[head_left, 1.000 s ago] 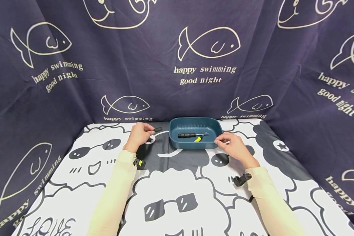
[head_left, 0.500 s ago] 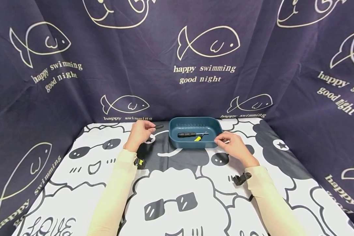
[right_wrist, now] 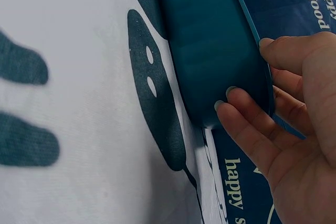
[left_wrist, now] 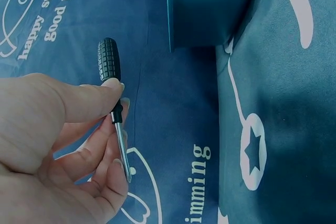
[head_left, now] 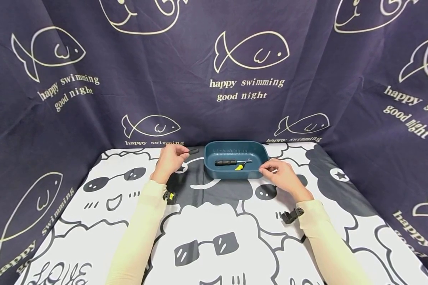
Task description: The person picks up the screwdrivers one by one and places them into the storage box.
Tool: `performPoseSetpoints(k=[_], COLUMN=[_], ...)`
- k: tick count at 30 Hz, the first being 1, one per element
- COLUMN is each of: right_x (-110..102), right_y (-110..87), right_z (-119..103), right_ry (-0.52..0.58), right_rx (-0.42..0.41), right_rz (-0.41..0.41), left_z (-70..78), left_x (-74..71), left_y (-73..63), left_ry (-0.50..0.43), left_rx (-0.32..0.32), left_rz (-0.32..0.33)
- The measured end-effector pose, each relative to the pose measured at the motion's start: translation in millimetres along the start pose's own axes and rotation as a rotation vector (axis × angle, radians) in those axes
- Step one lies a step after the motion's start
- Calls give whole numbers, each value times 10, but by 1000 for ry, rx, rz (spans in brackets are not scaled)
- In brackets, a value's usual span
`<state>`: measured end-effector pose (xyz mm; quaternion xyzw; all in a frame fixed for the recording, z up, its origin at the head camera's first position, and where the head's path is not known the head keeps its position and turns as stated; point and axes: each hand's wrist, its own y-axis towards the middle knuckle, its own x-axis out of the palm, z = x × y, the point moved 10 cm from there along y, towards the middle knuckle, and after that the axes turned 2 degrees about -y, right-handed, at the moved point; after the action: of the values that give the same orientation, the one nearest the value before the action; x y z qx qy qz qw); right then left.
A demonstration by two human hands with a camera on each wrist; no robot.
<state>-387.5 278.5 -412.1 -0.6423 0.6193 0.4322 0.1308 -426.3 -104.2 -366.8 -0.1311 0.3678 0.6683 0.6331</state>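
Observation:
My left hand point(head_left: 168, 162) pinches a small screwdriver point(left_wrist: 109, 64) between thumb and fingers, just left of the teal box point(head_left: 222, 175). In the left wrist view its ribbed black handle points up and its metal shaft runs down past the curled fingers. My right hand point(head_left: 282, 176) grips the box's front right corner. The right wrist view shows the thumb at the rim and fingertips against the outer wall. Inside the box lie another black-handled screwdriver point(head_left: 226, 162) and a small yellow-and-dark item point(head_left: 239, 168).
A white and grey cartoon-print cloth point(head_left: 207, 225) covers the table. Dark blue fish-print curtains point(head_left: 249, 118) rise behind the box and along both sides. Each wrist wears a small black camera mount, such as the right mount point(head_left: 292, 215).
My left hand has shifted slightly forward, and the screwdriver it holds has moved a little up and right toward the box. The right hand has stayed on the box.

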Motion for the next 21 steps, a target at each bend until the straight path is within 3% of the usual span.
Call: performPoseSetpoints(k=[21], right_x=[4], right_y=[0], right_z=[-7], right_ry=[-5], right_rx=[10], right_rz=[3], left_z=[149], left_x=[39], left_y=[-3], left_ry=[-4], left_rx=[66], left_rz=[30])
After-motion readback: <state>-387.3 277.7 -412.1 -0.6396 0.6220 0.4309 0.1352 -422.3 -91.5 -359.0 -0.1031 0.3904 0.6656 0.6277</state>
